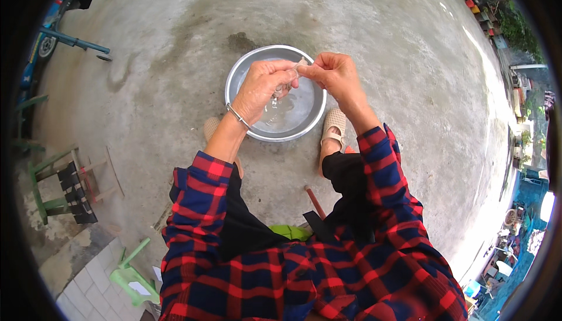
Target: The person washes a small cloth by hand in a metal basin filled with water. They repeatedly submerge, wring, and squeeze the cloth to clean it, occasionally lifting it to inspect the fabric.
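Note:
A wide round metal basin (298, 110) with shallow water in it stands on the concrete between my feet. Above its far half, my left hand (257, 89) is closed around a small, pale, crumpled piece that looks like wet cloth (302, 62). Part of it hangs below my left fingers, and the rest is hidden in the palm. From the right, my right hand (339, 78) pinches the edge of the same piece between thumb and forefinger. The two hands nearly touch at their fingertips. A silver bangle (238, 116) circles my left wrist.
To the left stand a low wooden-framed chair with dark straps (76, 192) and a green stool (133, 280). A blue-framed wheeled vehicle (50, 37) is at the far left. Plants (506, 13) and clutter line the right edge. A reddish-brown stick (315, 202) lies between my legs.

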`<action>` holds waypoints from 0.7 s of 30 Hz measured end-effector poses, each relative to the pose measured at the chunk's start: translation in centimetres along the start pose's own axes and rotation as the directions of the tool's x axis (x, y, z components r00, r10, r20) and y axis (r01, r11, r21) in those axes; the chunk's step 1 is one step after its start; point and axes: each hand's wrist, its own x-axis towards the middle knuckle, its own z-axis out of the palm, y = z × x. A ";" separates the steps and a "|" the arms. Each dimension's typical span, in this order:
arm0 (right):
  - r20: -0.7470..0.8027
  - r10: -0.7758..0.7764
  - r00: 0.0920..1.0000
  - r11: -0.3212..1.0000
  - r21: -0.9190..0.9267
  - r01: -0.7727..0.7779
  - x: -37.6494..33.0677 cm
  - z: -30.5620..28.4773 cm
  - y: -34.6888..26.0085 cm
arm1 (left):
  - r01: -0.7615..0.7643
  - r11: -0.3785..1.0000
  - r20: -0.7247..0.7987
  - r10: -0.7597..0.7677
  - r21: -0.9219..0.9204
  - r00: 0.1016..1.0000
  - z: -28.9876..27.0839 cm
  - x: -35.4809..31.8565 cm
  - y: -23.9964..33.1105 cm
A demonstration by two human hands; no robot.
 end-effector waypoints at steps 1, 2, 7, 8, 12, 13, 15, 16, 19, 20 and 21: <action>0.041 0.029 0.999 0.996 0.084 -0.032 0.0 -0.1 0.0 | 0.009 1.000 0.020 -0.009 0.004 1.000 -0.3 0.0 -0.1; 0.084 0.054 0.995 0.984 0.166 -0.068 -0.1 -0.2 -0.4 | 0.018 1.000 0.039 -0.019 0.008 0.999 -0.7 0.2 -0.3; 0.322 0.084 0.943 0.864 0.448 -0.230 0.1 -0.4 -0.3 | 0.032 0.999 0.012 -0.032 0.008 0.999 -0.5 0.1 0.2; 0.343 0.082 0.936 0.847 0.471 -0.247 0.4 -0.4 0.1 | 0.031 0.999 0.008 -0.031 0.014 0.999 -0.4 0.0 0.3; 0.374 0.036 0.927 0.834 0.499 -0.234 0.6 -1.1 0.3 | 0.061 0.998 0.028 -0.062 0.032 0.998 -0.4 0.1 0.6; 0.376 0.029 0.926 0.835 0.501 -0.229 0.6 -1.2 0.1 | 0.059 0.998 0.029 -0.059 0.031 0.998 -0.5 0.1 0.5; 0.379 0.023 0.925 0.831 0.507 -0.228 0.5 -1.3 0.0 | 0.053 0.998 0.032 -0.053 0.030 0.998 -0.5 0.2 0.3; 0.381 0.024 0.924 0.827 0.512 -0.232 0.5 -1.3 0.0 | 0.053 0.998 0.026 -0.054 0.033 0.998 -0.4 0.2 0.4; 0.387 0.019 0.922 0.836 0.499 -0.227 0.6 -1.4 0.2 | 0.048 0.998 0.012 -0.049 0.049 0.999 -0.1 0.2 0.6; 0.390 0.016 0.921 0.843 0.491 -0.222 0.6 -1.4 0.1 | 0.044 0.997 0.012 -0.045 0.058 0.999 -0.1 0.3 0.6; 0.372 0.020 0.928 0.851 0.480 -0.211 0.4 -1.3 -0.2 | 0.039 0.997 0.011 -0.040 0.068 0.999 -0.1 0.4 0.5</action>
